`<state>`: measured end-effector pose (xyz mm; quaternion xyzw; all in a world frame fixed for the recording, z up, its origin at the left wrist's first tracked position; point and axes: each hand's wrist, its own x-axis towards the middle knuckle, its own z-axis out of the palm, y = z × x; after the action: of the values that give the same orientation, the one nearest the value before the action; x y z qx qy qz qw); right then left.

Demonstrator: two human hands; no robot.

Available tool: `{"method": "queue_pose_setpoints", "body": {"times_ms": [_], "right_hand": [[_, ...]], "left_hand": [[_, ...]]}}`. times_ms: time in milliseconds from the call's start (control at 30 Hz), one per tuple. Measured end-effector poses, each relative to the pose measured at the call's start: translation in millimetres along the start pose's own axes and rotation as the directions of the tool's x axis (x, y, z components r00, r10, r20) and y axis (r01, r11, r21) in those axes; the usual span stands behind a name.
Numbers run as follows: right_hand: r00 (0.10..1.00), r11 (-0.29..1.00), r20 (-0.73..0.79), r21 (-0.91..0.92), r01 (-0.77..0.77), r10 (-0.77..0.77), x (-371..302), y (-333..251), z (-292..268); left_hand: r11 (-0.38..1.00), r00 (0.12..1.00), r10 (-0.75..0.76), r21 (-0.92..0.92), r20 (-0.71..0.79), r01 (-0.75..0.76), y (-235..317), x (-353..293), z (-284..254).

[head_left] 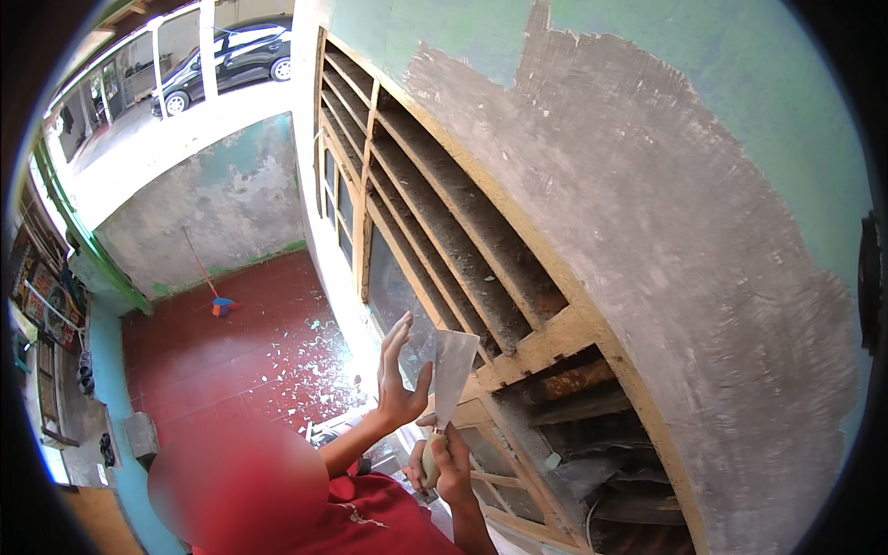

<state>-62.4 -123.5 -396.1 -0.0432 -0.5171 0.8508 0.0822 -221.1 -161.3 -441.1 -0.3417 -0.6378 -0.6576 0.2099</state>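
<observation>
My right hand (449, 467) grips the pale handle of a putty knife (454, 370), its wide flat metal blade pointing up. Beside the blade, my left hand (398, 375) is raised with fingers stretched and thumb apart, holding nothing. Whether its thumb touches the blade I cannot tell. Both hands are in front of a yellowish wooden window frame with dusty slats (462, 222). Right of the frame is a wall whose green paint (740, 83) is gone over a large scraped grey patch (638, 176).
Paint flakes (310, 370) litter the red tiled floor (203, 370) below. A broom (222, 305) leans against a low, patchy wall (217, 199). Near the left wall sits a grey block (141, 435). At lower right, the frame has an opening with dark sheets (601, 444) inside. Outside stands a black car (231, 60).
</observation>
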Motion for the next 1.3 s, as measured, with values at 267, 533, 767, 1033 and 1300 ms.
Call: {"method": "queue_pose_setpoints", "body": {"times_ms": [267,533,767,1033,1300], "right_hand": [[0.994,0.990,-0.023,0.098,-0.100,0.103,-4.0,20.1,18.4],[0.993,0.992,-0.100,0.115,-0.057,0.069,-23.4,25.7,20.5],[0.983,0.995,-0.180,0.097,-0.017,0.034,-33.5,14.0,22.8],[0.902,0.874,-0.257,-0.437,0.213,-0.348,-42.7,-64.2,46.4],[0.645,0.505,-0.075,-0.693,0.514,-0.760,-9.9,-161.6,53.6]], "left_hand": [[0.881,0.886,0.405,0.163,0.225,-0.444,-31.0,-30.5,-30.5],[0.868,0.815,0.463,0.011,0.348,-0.497,-11.9,-15.4,-14.4],[0.818,0.733,0.533,-0.036,0.423,-0.574,17.3,9.3,1.4],[0.576,0.515,0.791,-0.117,0.331,-0.809,109.6,124.1,32.9],[0.548,0.544,0.836,-0.069,0.066,-0.834,220.5,203.9,78.8]]}}
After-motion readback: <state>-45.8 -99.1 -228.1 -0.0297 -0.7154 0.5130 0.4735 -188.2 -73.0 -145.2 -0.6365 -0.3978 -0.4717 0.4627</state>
